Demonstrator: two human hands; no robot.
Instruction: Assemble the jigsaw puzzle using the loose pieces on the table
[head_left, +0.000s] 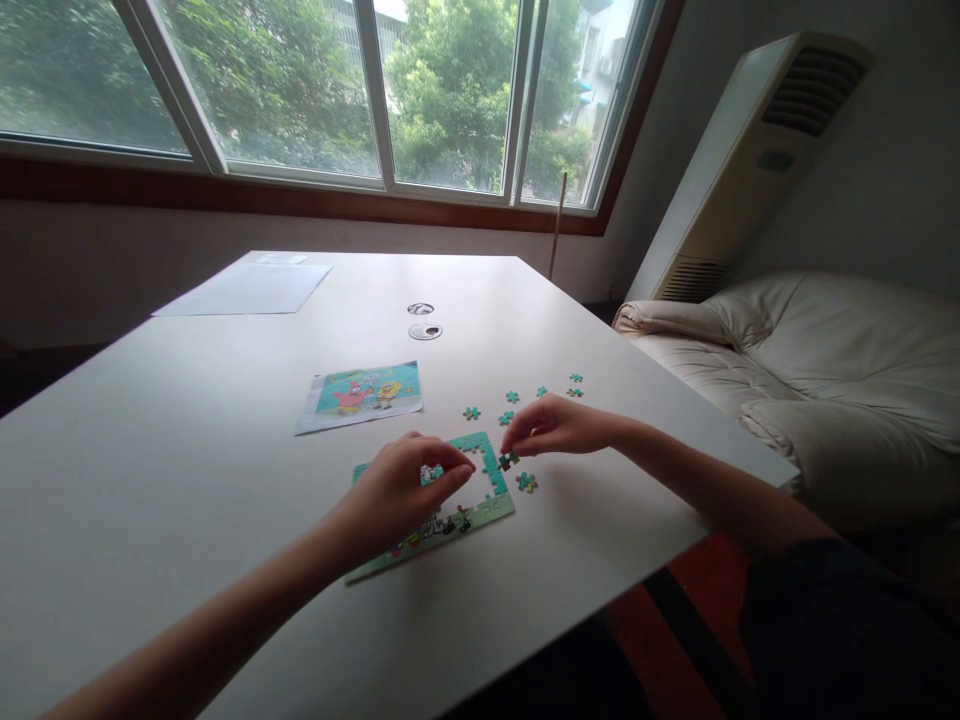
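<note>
On the white table, a partly filled jigsaw puzzle [491,505] has a green and teal border with an open space inside. My left hand [409,490] hovers over its left part and hides some of it. Thumb and forefinger come together in a pinch above the open space; whether anything is between them cannot be made out. At the puzzle's right edge, my right hand [555,425] pinches a dark green puzzle piece [509,461]. Just below that hand lies a small group of pieces [527,483]. Several loose teal pieces [507,417] are scattered behind it.
A picture sheet [367,392] with cartoon figures lies behind the puzzle. Farther back are white paper [247,290] and two round table fittings [425,331]. A cream sofa [847,370] stands right of the table [187,460], below a tall air conditioner [720,170].
</note>
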